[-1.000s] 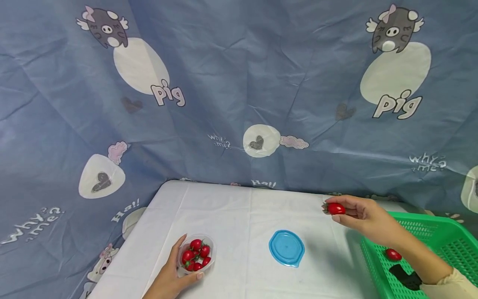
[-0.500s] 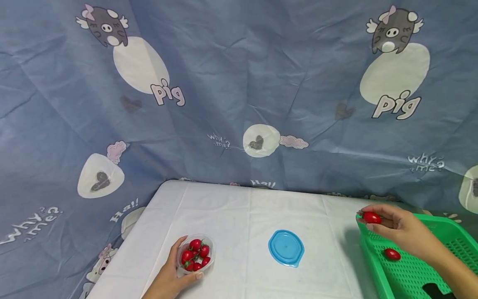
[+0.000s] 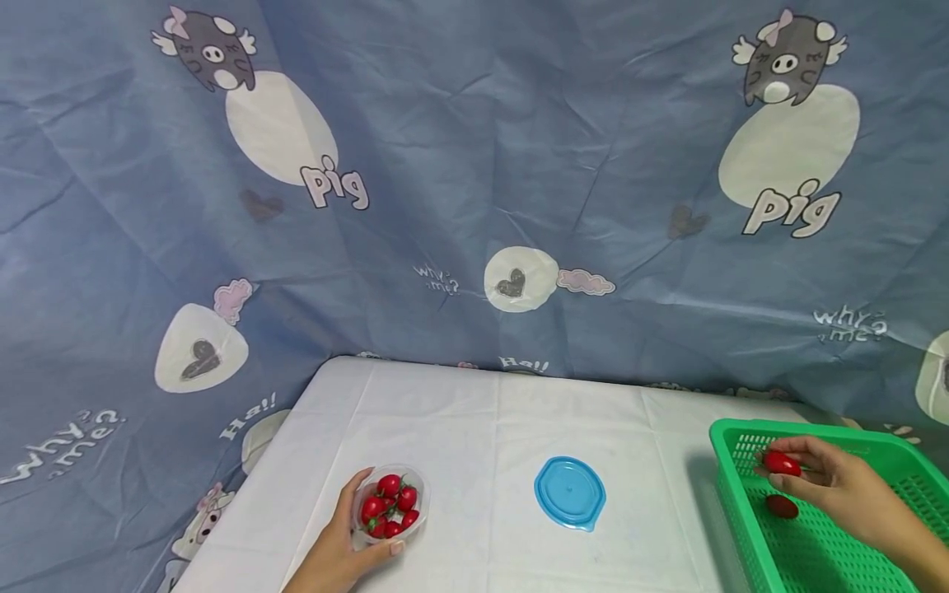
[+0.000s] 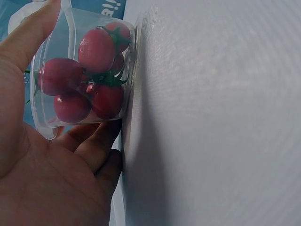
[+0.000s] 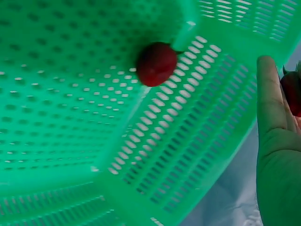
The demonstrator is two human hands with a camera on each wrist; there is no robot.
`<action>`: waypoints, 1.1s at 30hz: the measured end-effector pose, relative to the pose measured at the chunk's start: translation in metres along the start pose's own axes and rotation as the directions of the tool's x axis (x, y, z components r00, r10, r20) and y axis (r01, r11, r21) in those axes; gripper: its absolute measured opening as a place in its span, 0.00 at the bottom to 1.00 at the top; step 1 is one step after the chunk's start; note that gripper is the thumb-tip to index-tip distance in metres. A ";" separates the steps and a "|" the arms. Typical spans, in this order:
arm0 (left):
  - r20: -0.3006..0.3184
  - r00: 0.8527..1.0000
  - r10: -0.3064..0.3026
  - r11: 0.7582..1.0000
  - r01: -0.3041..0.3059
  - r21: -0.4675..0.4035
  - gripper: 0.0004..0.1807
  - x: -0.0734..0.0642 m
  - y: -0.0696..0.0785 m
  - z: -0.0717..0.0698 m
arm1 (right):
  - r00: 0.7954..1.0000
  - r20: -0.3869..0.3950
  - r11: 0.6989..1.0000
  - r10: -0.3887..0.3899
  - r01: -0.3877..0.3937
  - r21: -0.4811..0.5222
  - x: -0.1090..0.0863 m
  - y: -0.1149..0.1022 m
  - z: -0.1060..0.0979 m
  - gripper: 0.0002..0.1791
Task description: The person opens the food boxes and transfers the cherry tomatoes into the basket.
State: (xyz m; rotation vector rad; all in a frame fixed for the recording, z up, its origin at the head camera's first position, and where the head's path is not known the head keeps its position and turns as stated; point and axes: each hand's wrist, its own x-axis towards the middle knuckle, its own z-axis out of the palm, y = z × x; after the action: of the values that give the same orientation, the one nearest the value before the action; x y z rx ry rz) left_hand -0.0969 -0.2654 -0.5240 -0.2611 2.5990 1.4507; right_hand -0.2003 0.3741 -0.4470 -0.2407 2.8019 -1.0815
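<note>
My left hand [image 3: 343, 539] grips a small clear plastic container [image 4: 69, 28] around its side, thumb at the near side and fingers along the far side. Inside it lie several red cherry tomatoes [image 4: 96, 49] with green stems. Over the green basket [image 3: 756, 527], my right hand [image 3: 838, 486] pinches one cherry tomato [image 3: 782, 464] between thumb and fingers. A second tomato [image 5: 156, 64] lies on the basket floor just below, near the side wall. In the right wrist view the held tomato is partly cut off at the edge.
A blue lid [image 3: 570, 492] lies flat on the white tablecloth [image 3: 474, 428], between the container and the basket. Behind the table hangs a blue curtain [image 3: 415, 189] printed with pigs. The basket has raised, perforated walls at the table's right.
My right hand has moved right and down with its tomato, from above the table to inside the basket's outline. The left hand and container have stayed in place.
</note>
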 end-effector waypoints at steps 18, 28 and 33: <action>-0.001 1.000 0.028 0.999 -0.028 -0.016 0.60 0.001 -0.003 0.002 | 0.993 0.023 0.993 0.116 -0.115 -0.017 0.005 0.044 0.012 0.31; 0.002 1.000 0.023 1.000 -0.023 -0.022 0.61 0.001 -0.003 0.000 | 0.993 0.031 0.993 0.110 -0.108 -0.053 0.008 0.055 0.015 0.32; 0.002 1.000 0.015 1.000 -0.015 -0.020 0.61 -0.001 -0.003 -0.001 | 0.992 0.056 0.992 0.113 -0.110 -0.065 0.011 0.060 0.020 0.30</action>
State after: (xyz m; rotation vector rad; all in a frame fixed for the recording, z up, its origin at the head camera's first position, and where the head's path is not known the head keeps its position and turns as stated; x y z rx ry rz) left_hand -0.0957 -0.2676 -0.5255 -0.2429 2.5917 1.4823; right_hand -0.2139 0.4021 -0.5029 -0.1183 2.7618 -0.9490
